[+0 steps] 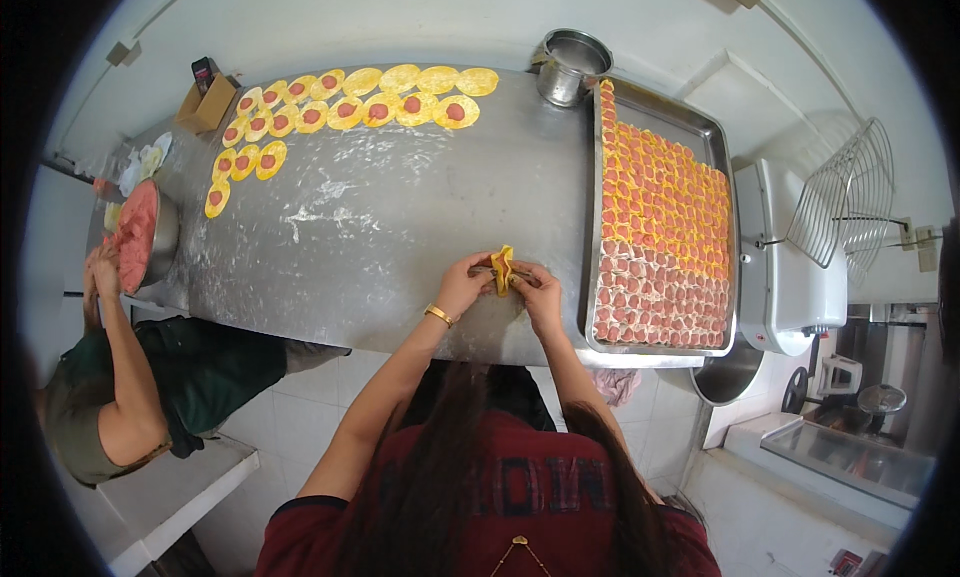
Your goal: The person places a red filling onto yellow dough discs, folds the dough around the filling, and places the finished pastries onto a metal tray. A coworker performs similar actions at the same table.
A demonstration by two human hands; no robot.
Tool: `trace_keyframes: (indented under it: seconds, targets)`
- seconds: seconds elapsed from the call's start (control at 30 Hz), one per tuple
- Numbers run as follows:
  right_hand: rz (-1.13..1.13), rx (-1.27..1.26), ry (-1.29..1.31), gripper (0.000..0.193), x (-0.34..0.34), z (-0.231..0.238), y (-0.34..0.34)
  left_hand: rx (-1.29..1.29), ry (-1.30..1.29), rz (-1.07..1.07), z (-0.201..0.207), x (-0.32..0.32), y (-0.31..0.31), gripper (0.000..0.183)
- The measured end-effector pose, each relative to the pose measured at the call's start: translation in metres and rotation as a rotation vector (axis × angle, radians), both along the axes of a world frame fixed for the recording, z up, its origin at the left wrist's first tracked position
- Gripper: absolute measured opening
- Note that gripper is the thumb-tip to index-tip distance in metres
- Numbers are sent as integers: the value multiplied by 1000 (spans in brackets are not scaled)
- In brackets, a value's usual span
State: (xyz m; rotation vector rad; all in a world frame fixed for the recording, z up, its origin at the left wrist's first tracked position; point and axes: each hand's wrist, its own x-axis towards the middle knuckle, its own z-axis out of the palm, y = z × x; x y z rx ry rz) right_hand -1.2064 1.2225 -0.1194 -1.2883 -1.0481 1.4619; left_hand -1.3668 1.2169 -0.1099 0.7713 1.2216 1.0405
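Above the metal table (400, 227), near its front edge, I pinch one yellow dumpling (503, 269) between both hands. My left hand (464, 285), with a gold bracelet at the wrist, grips its left side. My right hand (541, 295) closes on its right side. A thin stick-like tool seems to lie in my fingers, too small to name surely. Further left on the table lie round yellow wrappers (438, 80), most with a lump of pink filling (455, 112). To my right, a large metal tray (660, 107) holds tight rows of shaped dumplings (665, 227).
A metal pot (568, 85) stands behind the tray. At far left, a co-worker's hands (103, 267) are at a metal bowl (164, 242) of pink filling. A cardboard box (207, 105) sits at the back left; a white appliance (795, 257) is beyond the tray.
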Motion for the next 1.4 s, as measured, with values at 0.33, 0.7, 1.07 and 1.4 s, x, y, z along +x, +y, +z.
trace_keyframes:
  seconds: [0.33, 0.7, 1.07, 1.4]
  targets:
    - [-41, -116, 381, 21, 10, 25, -3, -18, -209, 117, 8, 6, -3, 11]
    - [79, 51, -134, 28, 36, 18, 8, 17, -173, -39, 17, 13, -8, 26]
    - [258, 293, -490, 39, 41, 24, 14, 317, 489, -132, -9, 32, -5, 29]
    - [340, 427, -830, 31, 49, 48, 13, 364, 645, -254, 10, 39, 3, 30]
